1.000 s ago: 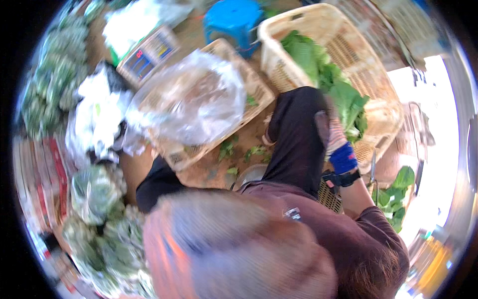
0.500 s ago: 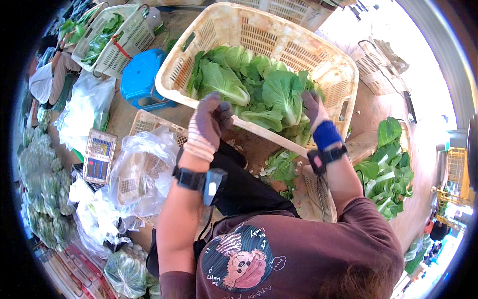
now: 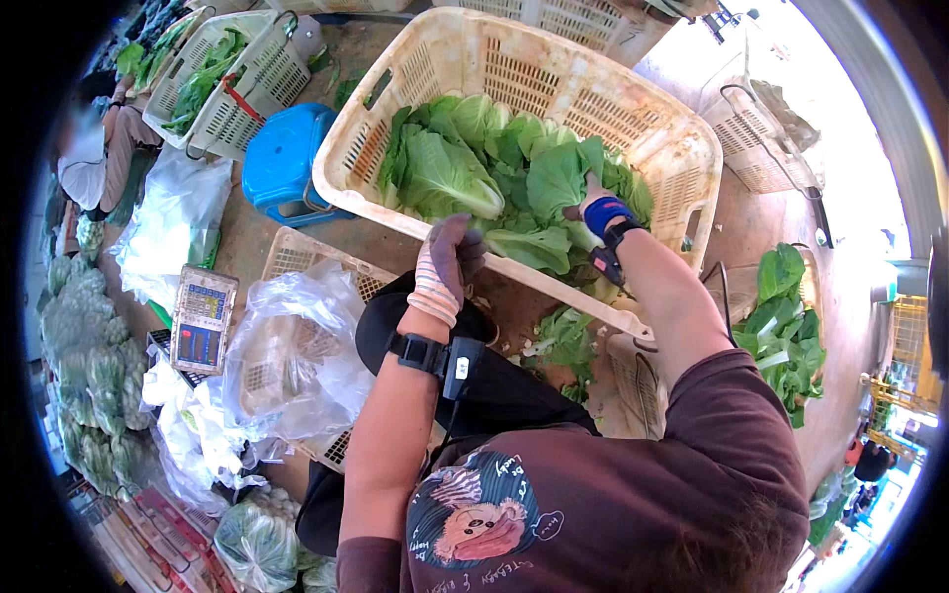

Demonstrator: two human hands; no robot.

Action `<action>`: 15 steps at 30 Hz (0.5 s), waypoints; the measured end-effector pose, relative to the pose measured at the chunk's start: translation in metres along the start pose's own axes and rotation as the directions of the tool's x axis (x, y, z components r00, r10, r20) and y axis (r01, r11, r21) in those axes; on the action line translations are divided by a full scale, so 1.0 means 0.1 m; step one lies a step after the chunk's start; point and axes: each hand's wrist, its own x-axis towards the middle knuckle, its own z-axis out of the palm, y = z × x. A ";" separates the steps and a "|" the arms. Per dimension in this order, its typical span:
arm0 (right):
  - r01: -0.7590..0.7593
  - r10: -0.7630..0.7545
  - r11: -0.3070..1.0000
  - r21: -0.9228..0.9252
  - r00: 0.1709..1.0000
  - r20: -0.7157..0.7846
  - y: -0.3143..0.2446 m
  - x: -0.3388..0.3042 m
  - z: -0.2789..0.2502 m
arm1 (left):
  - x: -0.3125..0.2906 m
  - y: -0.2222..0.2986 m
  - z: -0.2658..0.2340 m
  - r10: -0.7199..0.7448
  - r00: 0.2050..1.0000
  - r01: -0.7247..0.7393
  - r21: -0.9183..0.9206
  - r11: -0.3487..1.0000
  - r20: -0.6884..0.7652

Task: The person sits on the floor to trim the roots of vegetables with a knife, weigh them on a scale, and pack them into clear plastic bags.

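My right hand (image 3: 589, 206), in a dark glove with a blue cuff, reaches into a big cream plastic crate (image 3: 568, 84). Its fingers close on a head of leafy green cabbage (image 3: 556, 182) at the right of the pile. More leafy cabbage heads (image 3: 447, 170) lie beside it, some with pale stems showing. At the crate's near rim is my left hand (image 3: 447, 259), in a brown glove with a striped cuff. Its fingers are curled, with nothing visible in them; whether it touches the rim I cannot tell.
Left of the crate stand a blue stool (image 3: 287, 158) and a crate of greens (image 3: 235, 79). A scale (image 3: 203, 318) and a basket with clear plastic bags (image 3: 297, 346) lie nearer. Loose leaves (image 3: 563, 341) sit below the rim; more greens (image 3: 786, 331) are at right. A person sits far left.
My right hand has gone from the pile's right edge inward and now grips a cabbage head. The left hand has dropped slightly toward me and to the right.
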 end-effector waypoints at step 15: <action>-0.251 -0.655 0.194 0.948 0.686 0.315 -0.57 -0.91 -0.59 | -0.39 0.19 0.55 0.552 0.430 -0.530 0.695 -0.486 0.714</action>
